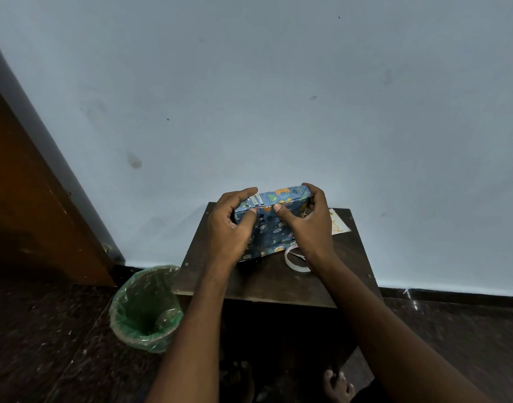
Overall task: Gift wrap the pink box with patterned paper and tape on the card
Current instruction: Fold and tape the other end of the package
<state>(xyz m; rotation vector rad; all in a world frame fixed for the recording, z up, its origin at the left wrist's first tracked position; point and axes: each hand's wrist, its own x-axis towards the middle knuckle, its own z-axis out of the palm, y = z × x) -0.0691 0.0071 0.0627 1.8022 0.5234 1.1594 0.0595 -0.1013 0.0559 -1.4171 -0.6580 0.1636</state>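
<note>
Left hand [230, 225] and right hand [306, 221] are clasped round the wrapped box [274, 221], thumbs pressed on the seam, likely so the fold is held flat for taping.

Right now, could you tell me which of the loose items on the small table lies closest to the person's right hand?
The tape roll, a white ring just under the right hand at its wrist; the card lies farther right by the table's far edge.

Both hands, left hand [229, 225] and right hand [310, 219], grip the wrapped box [274, 219] on the table [266, 280].
</note>
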